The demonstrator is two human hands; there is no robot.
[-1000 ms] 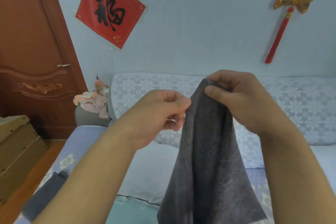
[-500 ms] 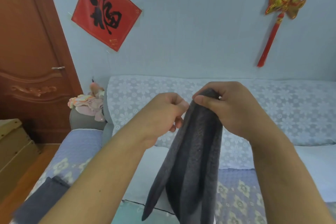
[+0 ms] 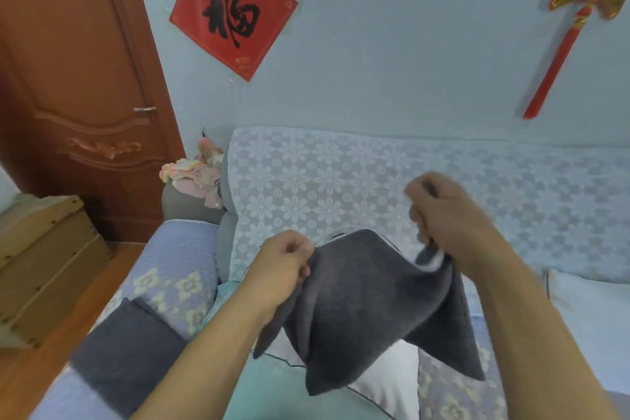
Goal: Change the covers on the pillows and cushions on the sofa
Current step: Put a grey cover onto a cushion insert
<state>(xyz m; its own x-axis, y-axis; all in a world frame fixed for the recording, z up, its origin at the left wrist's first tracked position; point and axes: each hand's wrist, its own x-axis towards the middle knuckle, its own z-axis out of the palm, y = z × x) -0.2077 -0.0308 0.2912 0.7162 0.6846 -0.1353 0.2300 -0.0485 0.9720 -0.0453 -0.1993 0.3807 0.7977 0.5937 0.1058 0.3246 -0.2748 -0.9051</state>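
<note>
Above sofa [image 3: 306,187], grey cover [image 3: 368,300] stretched between left hand [image 3: 283,266], right hand [image 3: 443,215].

Hands now apart, left hand [image 3: 284,266] lower, grey cover [image 3: 368,303] spread wide btwn them vs. bunched before

Looking like a home living room: sofa [image 3: 341,187] under lace, red banner [image 3: 233,8] hanging on the wall, wooden door [image 3: 78,78].

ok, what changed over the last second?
The hands moved apart: the left hand went down and left, the right hand right, spreading the grey cover from a bunched hanging strip into an open span. Both keep pinching its top edge. The sofa is unchanged.
</note>
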